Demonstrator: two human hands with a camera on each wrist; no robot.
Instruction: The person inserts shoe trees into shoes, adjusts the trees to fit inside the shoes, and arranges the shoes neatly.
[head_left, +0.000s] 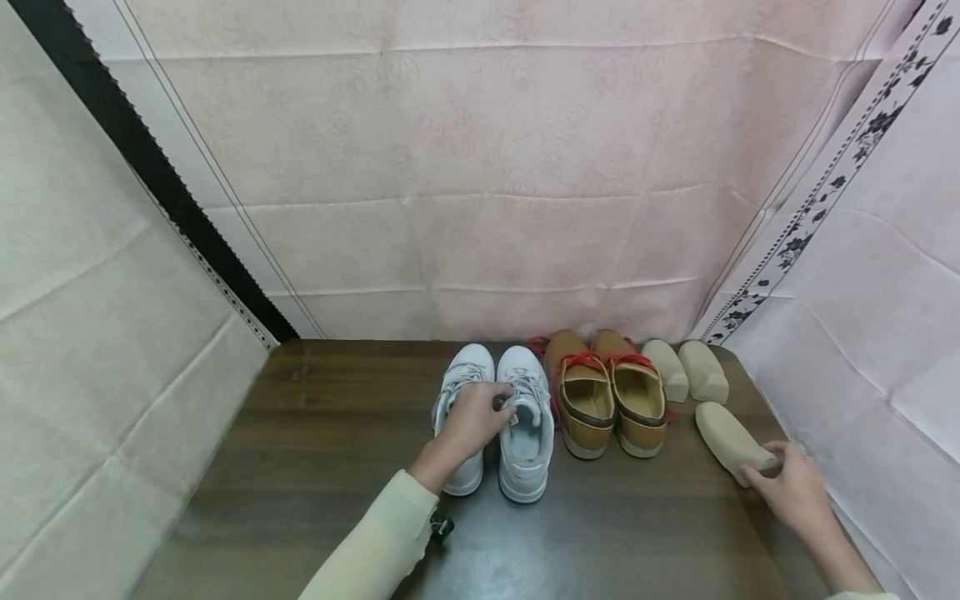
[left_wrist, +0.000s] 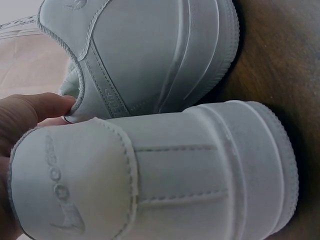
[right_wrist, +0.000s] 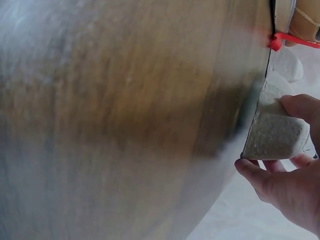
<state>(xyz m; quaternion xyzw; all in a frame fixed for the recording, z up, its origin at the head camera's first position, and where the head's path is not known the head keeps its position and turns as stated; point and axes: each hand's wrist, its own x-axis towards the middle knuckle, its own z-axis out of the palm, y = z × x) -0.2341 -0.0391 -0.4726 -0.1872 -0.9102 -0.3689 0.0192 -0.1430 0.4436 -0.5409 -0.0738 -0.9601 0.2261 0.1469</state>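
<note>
Two white lace-up sneakers stand side by side near the middle of the dark wooden surface, toes toward the back. My left hand [head_left: 474,417] reaches across the left sneaker [head_left: 467,475], and its fingers pinch the inner collar of the right sneaker [head_left: 525,467]. Close up in the left wrist view, a fingertip [left_wrist: 65,104] presses that collar edge beyond the near heel [left_wrist: 170,175]. At the right, my right hand [head_left: 797,492] grips the near end of a cream, toe-shaped shoe filler [head_left: 727,442], thumb on one side and fingers on the other. The filler lies slanted on the wood.
Tan shoes [head_left: 588,437] with red laces stand right of the sneakers. Beyond them, two more cream fillers [head_left: 703,372] lie at the back right corner. Pale cloth walls [head_left: 450,250] enclose the wooden surface [head_left: 337,450] at the back and both sides.
</note>
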